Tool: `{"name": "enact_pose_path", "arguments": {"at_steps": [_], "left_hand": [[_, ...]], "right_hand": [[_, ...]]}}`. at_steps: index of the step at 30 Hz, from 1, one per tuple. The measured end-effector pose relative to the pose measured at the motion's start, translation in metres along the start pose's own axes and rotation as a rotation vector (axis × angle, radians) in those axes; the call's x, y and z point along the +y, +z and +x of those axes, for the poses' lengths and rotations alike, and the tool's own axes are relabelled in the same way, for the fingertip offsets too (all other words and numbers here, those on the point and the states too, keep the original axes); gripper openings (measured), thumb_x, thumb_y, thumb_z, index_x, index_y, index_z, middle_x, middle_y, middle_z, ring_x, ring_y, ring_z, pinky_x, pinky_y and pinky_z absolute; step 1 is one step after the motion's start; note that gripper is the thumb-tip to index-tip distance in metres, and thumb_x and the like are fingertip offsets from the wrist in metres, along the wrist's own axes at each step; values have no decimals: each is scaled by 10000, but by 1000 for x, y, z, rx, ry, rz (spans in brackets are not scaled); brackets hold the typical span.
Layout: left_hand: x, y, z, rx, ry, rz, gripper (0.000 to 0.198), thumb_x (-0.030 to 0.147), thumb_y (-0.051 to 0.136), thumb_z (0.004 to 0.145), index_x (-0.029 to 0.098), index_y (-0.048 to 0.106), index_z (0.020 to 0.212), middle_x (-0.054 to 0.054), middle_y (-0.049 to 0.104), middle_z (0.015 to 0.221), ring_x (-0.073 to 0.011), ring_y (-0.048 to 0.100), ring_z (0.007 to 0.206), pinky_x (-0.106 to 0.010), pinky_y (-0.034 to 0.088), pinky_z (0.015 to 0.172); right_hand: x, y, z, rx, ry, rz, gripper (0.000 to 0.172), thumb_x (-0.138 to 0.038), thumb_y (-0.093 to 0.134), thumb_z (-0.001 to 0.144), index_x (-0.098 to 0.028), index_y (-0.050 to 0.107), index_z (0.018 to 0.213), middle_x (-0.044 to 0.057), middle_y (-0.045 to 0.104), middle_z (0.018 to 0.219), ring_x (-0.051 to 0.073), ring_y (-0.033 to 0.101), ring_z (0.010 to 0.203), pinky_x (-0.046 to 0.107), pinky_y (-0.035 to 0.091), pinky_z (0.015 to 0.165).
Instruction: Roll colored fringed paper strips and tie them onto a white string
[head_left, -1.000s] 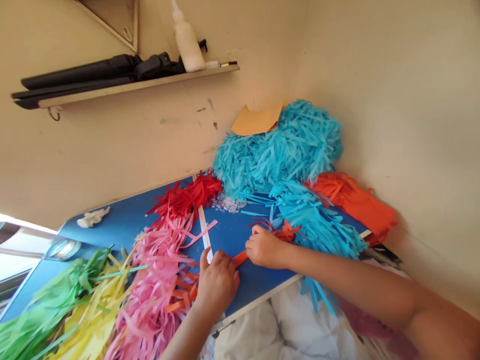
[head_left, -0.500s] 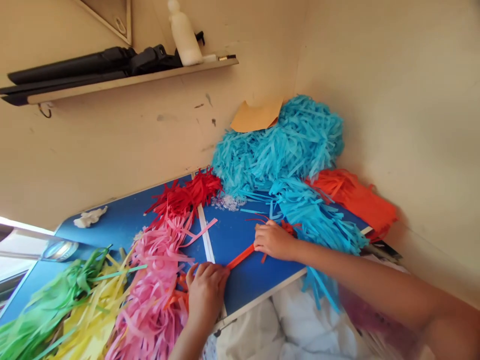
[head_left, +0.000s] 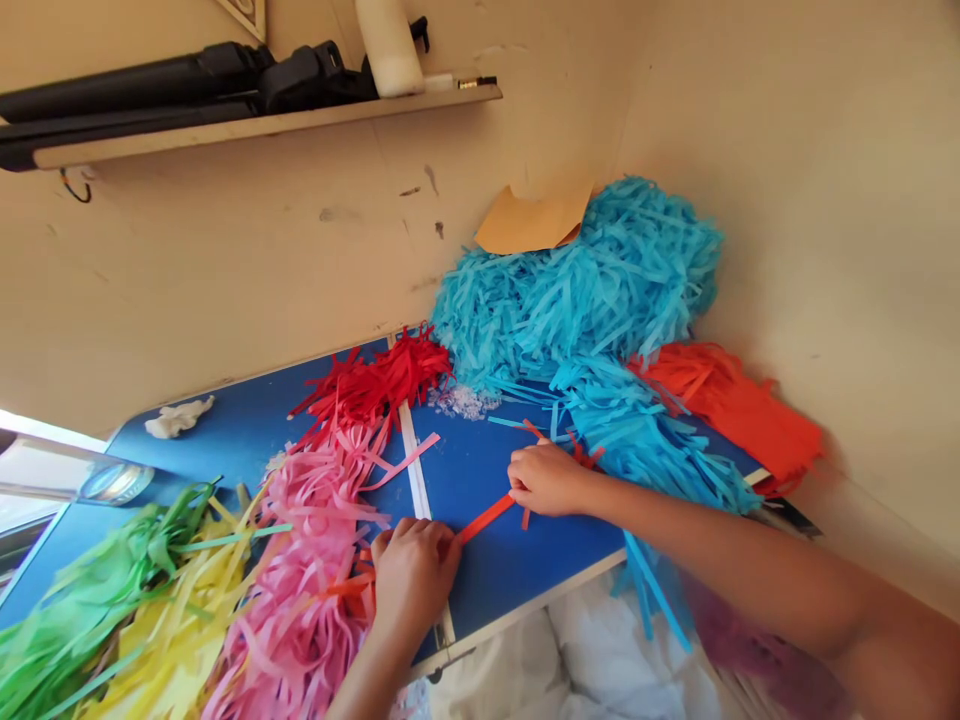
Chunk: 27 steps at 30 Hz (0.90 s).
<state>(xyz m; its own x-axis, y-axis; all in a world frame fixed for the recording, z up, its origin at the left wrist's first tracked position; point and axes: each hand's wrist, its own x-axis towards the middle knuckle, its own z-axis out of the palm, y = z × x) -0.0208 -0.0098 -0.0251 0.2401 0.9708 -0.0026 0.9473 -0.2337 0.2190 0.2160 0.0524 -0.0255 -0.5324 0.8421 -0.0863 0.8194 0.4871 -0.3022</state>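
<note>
Between my two hands, low over the blue table (head_left: 517, 580), runs an orange paper strip (head_left: 486, 521). My left hand (head_left: 416, 572) is closed on its near end, beside the pink tissue fringe (head_left: 330, 500). My right hand (head_left: 546, 480) pinches the far end, with orange fringe ends poking out past the fingers. Orange fringe also shows to the left of my left hand, over the pink. Right of my right hand lies light-blue fringe (head_left: 637, 430), partly behind my forearm. The fingertips of both hands are mostly hidden.
A large light-blue fringe heap (head_left: 585, 290) with tan paper (head_left: 532, 220) on top sits at the back. Red fringe (head_left: 382, 375), orange fringe (head_left: 742, 410), yellow fringe (head_left: 180, 640) and green fringe (head_left: 105, 590) lie around. A glass (head_left: 116, 483) lies at left; a shelf (head_left: 300, 125) juts from the wall.
The camera view has shifted a little, so the shelf sits higher and the blue heap further right. Both hands keep their hold on the orange strip, in nearly the same place.
</note>
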Motion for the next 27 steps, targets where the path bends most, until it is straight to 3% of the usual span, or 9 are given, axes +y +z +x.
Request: {"name": "enact_pose_path", "arguments": {"at_steps": [2, 4, 7, 10, 12, 16, 21, 24, 27], "left_hand": [[3, -3, 0, 10, 30, 25, 171, 270, 561, 898, 245, 706, 809, -31, 726, 821, -250, 627, 887, -428, 369, 818], [6, -4, -2, 62, 115, 63, 212, 200, 533, 913, 293, 722, 937, -30, 730, 925, -260, 617, 953, -481, 354, 901], [10, -4, -5, 113, 244, 137, 356, 103, 505, 909, 367, 732, 982, -8, 738, 961, -284, 599, 1021, -571, 285, 991], [14, -6, -6, 111, 302, 180, 382, 60, 485, 900, 336, 736, 984, -9, 745, 955, -289, 591, 1040, -587, 280, 1007], [16, -7, -5, 114, 322, 193, 355, 69, 473, 905, 300, 737, 962, -20, 743, 942, -287, 589, 1043, -583, 281, 1022], [21, -4, -3, 179, 340, 185, 210, 164, 527, 906, 233, 724, 903, -38, 733, 917, -282, 591, 1032, -569, 267, 1054], [21, 11, -2, 304, 349, 148, 259, 102, 515, 917, 257, 714, 855, 8, 717, 803, -224, 618, 942, -505, 291, 1028], [19, 22, -4, 371, 375, 142, 284, 67, 508, 910, 252, 714, 847, 9, 713, 802, -203, 624, 882, -479, 302, 1015], [13, 30, -9, 400, 399, 158, 285, 56, 494, 906, 222, 723, 942, -22, 717, 858, -204, 619, 832, -459, 331, 983]], "right_hand": [[1, -2, 1, 11, 17, -6, 118, -260, 663, 831, -181, 673, 744, 22, 681, 814, 167, 607, 728, 320, 380, 780], [0, -4, -2, 40, 0, -20, 98, -288, 677, 842, -191, 680, 844, 36, 693, 907, 194, 611, 844, 350, 365, 822], [-5, -3, -7, 114, -284, -115, 87, -252, 607, 912, -228, 687, 890, 33, 699, 1008, 228, 547, 1047, 439, 290, 940], [-13, 2, -7, 190, -577, -299, 220, -165, 513, 959, -199, 682, 823, 23, 703, 857, 214, 537, 941, 487, 243, 973], [-17, 6, -2, 212, -633, -388, 271, -114, 476, 955, -171, 676, 782, 35, 687, 795, 201, 525, 844, 474, 259, 957], [-18, 9, 5, 224, -633, -410, 266, -119, 469, 938, -150, 678, 775, 66, 676, 786, 197, 514, 796, 427, 308, 872], [-22, 10, -4, 252, -431, -322, 149, -268, 576, 899, -166, 674, 849, 69, 678, 879, 224, 517, 883, 418, 315, 819], [-30, 20, -12, 351, -445, -347, 155, -208, 525, 940, -172, 657, 867, 61, 667, 898, 224, 509, 892, 423, 310, 827], [-30, 31, -19, 452, -500, -420, 283, -118, 439, 969, -163, 627, 762, 31, 624, 743, 197, 489, 764, 423, 307, 821]]}}
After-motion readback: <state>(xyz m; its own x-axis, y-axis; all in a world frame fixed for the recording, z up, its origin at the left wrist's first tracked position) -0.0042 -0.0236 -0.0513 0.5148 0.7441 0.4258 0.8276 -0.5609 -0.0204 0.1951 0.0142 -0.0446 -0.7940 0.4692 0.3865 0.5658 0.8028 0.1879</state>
